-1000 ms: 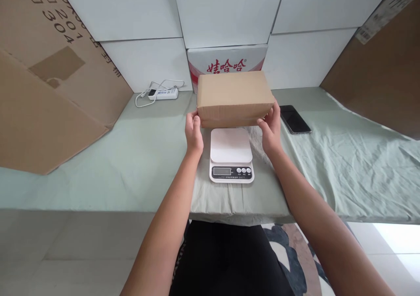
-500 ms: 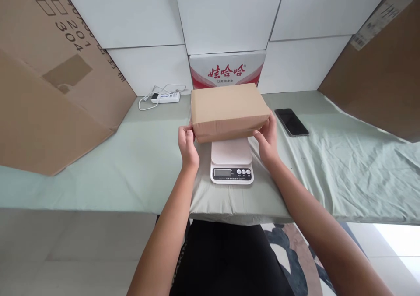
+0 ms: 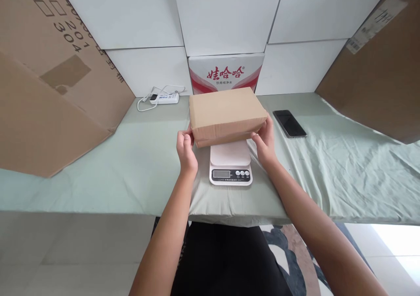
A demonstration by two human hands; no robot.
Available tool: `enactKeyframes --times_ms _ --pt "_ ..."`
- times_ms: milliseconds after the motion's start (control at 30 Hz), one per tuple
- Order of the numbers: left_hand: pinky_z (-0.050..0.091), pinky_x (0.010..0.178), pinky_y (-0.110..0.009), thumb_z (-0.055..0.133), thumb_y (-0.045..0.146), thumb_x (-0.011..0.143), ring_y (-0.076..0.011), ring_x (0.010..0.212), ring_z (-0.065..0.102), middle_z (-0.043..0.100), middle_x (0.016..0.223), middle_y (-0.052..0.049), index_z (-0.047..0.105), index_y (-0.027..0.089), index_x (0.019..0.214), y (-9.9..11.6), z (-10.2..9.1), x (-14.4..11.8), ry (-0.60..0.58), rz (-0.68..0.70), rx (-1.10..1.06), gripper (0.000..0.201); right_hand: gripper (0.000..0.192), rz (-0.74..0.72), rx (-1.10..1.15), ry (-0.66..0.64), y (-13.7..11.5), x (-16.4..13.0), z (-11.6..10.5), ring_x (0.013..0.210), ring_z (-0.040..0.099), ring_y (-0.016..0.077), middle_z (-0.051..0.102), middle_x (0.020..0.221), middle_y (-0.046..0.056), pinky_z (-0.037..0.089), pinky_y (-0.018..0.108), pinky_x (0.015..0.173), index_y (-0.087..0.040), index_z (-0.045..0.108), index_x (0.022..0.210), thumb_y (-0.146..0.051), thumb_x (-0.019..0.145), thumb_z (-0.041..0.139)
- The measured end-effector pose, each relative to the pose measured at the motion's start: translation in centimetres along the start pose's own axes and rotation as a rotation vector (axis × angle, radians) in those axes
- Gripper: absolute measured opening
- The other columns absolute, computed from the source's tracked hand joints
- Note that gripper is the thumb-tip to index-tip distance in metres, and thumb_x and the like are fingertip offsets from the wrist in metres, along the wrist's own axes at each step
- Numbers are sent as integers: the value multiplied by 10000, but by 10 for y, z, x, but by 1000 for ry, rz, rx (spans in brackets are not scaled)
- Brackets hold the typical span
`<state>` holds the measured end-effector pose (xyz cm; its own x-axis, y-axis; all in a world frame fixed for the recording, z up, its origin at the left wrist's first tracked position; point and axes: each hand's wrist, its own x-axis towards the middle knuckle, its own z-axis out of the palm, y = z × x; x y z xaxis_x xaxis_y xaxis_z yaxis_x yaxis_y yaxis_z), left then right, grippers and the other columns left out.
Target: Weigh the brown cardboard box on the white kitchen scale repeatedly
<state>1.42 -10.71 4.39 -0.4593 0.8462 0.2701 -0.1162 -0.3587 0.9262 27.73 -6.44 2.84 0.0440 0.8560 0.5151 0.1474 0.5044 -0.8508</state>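
Two hands, left hand (image 3: 186,149) and right hand (image 3: 264,143), fingers closed on the ends of one cardboard box (image 3: 226,114). Box has dropped lower over the last second, now close over the kitchen scale (image 3: 230,164) at the bench's near edge; contact with its platform cannot be told.

A single camera sits on the person's head and looks forward and down along both forearms, which enter from the bottom edge of the frame. It stands close over the bench (image 3: 98,173), whose near edge crosses the lower half. The white tiled wall (image 3: 226,15) fills the top of the frame, straight ahead. Floor shows at the lower left and lower right.
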Motion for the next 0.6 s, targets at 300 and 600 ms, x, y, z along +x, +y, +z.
enactKeyframes --times_ms 300,600 --pt "618 980 -366 661 781 998 -263 1157 778 802 1143 -95 635 266 993 -2 0 2 15 0 -19 516 886 -1 -13 -15 7 0 -1 1589 577 406 533 1807 66 550 643 1286 -466 410 1719 -761 942 718" --pt "573 863 -315 709 794 964 -225 1038 743 759 1038 -60 604 257 948 -10 -3 5 34 55 -45 547 954 -80 -42 -7 17 0 -2 1636 540 437 463 1860 80 557 666 1263 -460 358 1763 -810 949 712"
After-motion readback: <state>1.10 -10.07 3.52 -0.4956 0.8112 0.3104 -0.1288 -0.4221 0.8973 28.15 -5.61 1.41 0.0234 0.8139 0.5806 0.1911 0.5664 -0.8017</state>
